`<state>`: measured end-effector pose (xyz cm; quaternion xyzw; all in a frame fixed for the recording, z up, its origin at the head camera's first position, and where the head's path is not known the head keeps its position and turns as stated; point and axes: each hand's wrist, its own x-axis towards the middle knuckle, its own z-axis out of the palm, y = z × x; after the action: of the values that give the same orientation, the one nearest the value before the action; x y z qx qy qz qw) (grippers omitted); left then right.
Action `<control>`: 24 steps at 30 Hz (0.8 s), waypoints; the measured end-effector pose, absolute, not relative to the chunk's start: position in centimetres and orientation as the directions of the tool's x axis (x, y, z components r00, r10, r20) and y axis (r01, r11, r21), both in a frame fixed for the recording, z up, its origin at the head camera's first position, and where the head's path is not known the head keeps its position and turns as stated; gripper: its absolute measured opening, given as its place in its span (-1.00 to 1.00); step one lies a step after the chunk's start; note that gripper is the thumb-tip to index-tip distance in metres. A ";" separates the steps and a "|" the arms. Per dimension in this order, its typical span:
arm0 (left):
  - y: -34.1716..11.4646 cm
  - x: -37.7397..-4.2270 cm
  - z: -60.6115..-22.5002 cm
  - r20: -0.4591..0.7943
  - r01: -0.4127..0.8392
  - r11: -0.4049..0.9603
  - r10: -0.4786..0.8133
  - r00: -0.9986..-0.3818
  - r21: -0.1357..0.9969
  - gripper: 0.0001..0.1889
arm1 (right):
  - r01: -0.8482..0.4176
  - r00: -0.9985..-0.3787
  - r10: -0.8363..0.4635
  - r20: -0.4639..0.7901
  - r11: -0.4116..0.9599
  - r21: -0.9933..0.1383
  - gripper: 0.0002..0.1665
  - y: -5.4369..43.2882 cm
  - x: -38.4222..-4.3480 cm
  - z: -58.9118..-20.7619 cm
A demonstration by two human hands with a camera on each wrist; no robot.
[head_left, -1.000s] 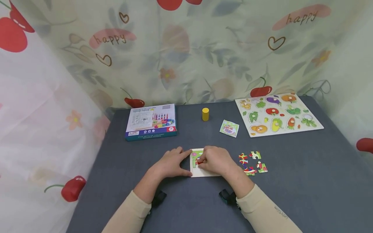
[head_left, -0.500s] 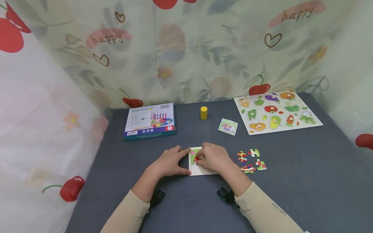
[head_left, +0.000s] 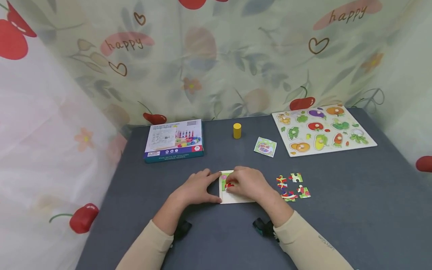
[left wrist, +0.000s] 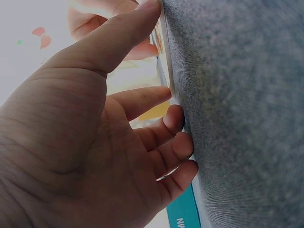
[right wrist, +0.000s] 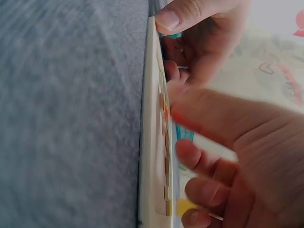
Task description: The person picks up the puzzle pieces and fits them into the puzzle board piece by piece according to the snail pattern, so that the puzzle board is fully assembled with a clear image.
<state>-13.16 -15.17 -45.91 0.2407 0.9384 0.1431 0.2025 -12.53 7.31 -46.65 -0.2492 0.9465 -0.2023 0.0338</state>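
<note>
A small jigsaw puzzle board (head_left: 233, 198) with a pale frame lies flat on the table between the hands. Its upper left part is filled with green pieces, while the lower part shows bare board. My left hand (head_left: 197, 187) steadies its left side, thumb at the near corner and straight index finger at the far one. Over the board, my right hand (head_left: 250, 183) pinches a red-and-white puzzle piece (head_left: 229, 186) between thumb and index finger, down at the board's surface. The right hand hides the board's right side. In the right wrist view, the board's edge (right wrist: 153, 142) appears side-on.
Several loose puzzle pieces (head_left: 303, 192) lie right of the board. Farther back are a boxed toy set (head_left: 175, 140), a yellow cylinder (head_left: 237, 131), a small square picture card (head_left: 265, 146) and a large vegetable puzzle board (head_left: 325, 131). A printed curtain (head_left: 229, 67) hangs behind the table.
The right hand's fingers shift slightly over the red-and-white piece, staying at the same part of the board. The left hand keeps its place, and the whole view drifts a little.
</note>
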 end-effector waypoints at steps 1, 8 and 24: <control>-15.2 -13.2 -45.9 -0.312 0.395 0.843 0.511 -0.801 0.365 0.00 | -0.456 -0.872 -0.488 0.029 0.789 -0.411 -0.70 7.3 -12.5 -46.4; -15.2 -13.3 -45.9 -0.310 0.405 0.841 0.516 -0.798 0.358 0.00 | -0.436 -0.874 -0.485 0.040 0.743 -0.507 -0.67 7.9 -12.0 -43.3; -15.1 -13.3 -45.8 -0.336 0.375 0.860 0.487 -0.806 0.346 0.01 | -0.519 -0.852 -0.450 0.266 0.668 -0.533 -0.70 10.4 -9.3 -37.1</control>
<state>-13.31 -15.13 -45.77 0.2291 0.9410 0.1324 0.2109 -9.31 10.41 -37.07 -0.2659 0.9116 -0.3085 -0.0557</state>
